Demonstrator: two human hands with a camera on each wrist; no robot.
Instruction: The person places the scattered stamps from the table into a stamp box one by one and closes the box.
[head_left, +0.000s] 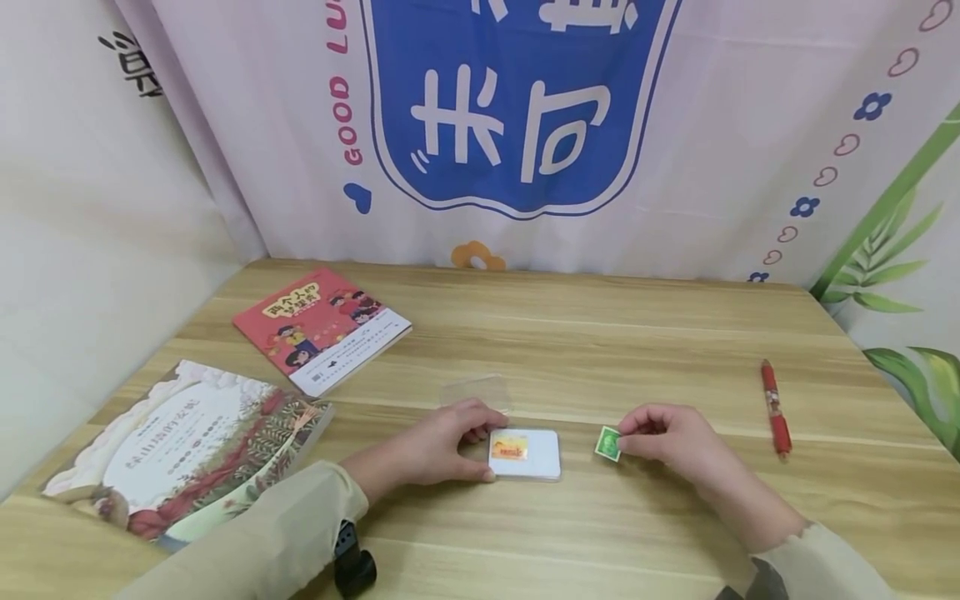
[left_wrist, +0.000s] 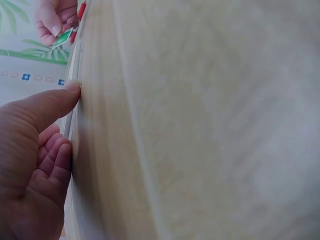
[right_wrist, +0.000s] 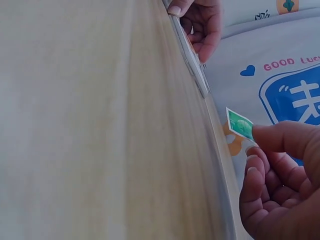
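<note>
A flat white rectangular case with clear edges (head_left: 546,457) lies on the table, with a small orange-and-yellow stamp (head_left: 508,448) on the left half of its face. My left hand (head_left: 431,446) holds the case at its left end, thumb by the near corner and curled fingers by the far one. To the right, my right hand (head_left: 675,437) pinches a small green stamp with a white border (head_left: 607,444) between thumb and forefinger. In the right wrist view this green stamp (right_wrist: 240,124) sticks out past the thumb tip, raised above the tabletop.
A clear plastic piece (head_left: 480,390) lies just behind my left hand. Two books are on the left, a red one (head_left: 318,329) farther back and a pale illustrated one (head_left: 187,450) nearer. A red pen (head_left: 776,408) lies at the right. A printed curtain (head_left: 300,225) borders the table's far edge.
</note>
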